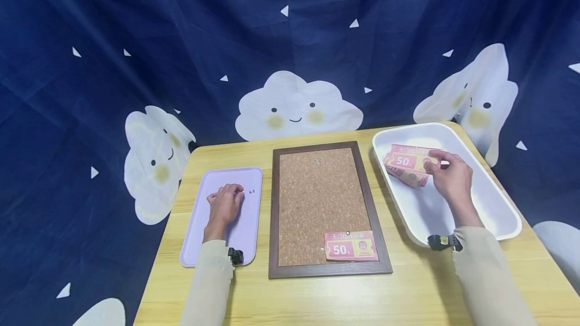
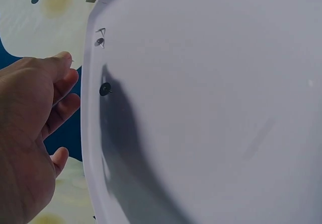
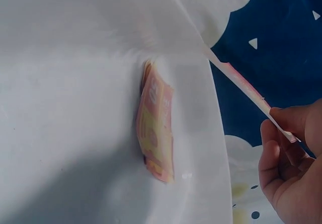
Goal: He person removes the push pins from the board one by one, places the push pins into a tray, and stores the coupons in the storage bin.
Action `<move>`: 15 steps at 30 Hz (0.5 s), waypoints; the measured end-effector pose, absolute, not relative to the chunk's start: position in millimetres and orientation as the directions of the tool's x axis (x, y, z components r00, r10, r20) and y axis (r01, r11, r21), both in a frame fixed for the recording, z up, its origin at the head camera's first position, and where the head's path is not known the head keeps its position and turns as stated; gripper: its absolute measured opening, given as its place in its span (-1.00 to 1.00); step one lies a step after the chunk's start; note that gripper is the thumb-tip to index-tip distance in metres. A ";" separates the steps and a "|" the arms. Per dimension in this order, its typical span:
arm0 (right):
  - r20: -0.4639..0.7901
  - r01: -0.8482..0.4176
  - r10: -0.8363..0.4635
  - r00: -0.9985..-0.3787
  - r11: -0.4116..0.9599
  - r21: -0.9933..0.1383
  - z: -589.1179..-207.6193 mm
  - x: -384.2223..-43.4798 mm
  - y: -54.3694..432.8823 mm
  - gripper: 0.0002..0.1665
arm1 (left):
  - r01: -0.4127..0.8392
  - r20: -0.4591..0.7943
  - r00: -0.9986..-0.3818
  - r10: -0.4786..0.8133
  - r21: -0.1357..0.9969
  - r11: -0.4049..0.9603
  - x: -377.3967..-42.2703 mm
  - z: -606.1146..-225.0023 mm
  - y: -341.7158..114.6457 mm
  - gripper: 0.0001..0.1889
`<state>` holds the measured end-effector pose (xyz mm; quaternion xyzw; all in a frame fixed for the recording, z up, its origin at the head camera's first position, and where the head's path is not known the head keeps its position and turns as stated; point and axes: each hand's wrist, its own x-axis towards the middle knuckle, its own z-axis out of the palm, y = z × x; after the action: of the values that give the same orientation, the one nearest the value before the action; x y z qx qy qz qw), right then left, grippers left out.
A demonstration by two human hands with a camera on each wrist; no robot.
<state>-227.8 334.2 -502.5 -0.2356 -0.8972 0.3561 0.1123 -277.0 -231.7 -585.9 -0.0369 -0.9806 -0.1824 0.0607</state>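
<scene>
My left hand (image 1: 224, 204) is over the lilac tray (image 1: 192, 245), thumb and fingertips together. In the left wrist view a thin metal point juts from those fingertips, so they pinch a thumbtack (image 2: 73, 61), its head hidden by the fingers. Loose thumbtacks (image 2: 105, 89) lie along the tray's edge. My right hand (image 1: 454, 177) pinches a pink and yellow paper coupon (image 3: 246, 87) by one end, above the white basin (image 1: 498, 215). More coupons (image 3: 157, 128) lie stacked inside the basin. Another coupon (image 1: 351, 246) sits at the cork board's lower right, a tack at its top edge.
Between tray and basin lies the brown-framed cork board (image 1: 317, 205). Small shiny bits (image 1: 317, 161) show near its top. All stand on a wooden table (image 1: 317, 301). A blue curtain (image 1: 204, 24) with clouds hangs behind the table.
</scene>
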 end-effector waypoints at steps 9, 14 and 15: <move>0.036 0.327 0.479 -0.877 0.651 -0.685 -509.8 -233.9 342.9 -0.53 | 0.066 0.094 -0.995 0.035 0.348 0.935 -276.7 -590.4 -233.4 -0.81; 0.023 0.333 0.473 -0.881 0.651 -0.682 -512.5 -237.8 347.4 -0.52 | 0.056 0.080 -0.996 0.030 0.346 0.937 -277.3 -592.2 -233.5 -0.81; 0.023 0.331 0.472 -0.881 0.653 -0.681 -513.2 -238.7 348.4 -0.52 | 0.055 0.079 -0.996 0.029 0.347 0.936 -277.4 -592.5 -233.6 -0.81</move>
<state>-238.7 348.4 -513.2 -0.2222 -0.9036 0.3525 0.0995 -277.4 -233.6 -592.5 -0.0214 -0.9833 -0.1771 0.0365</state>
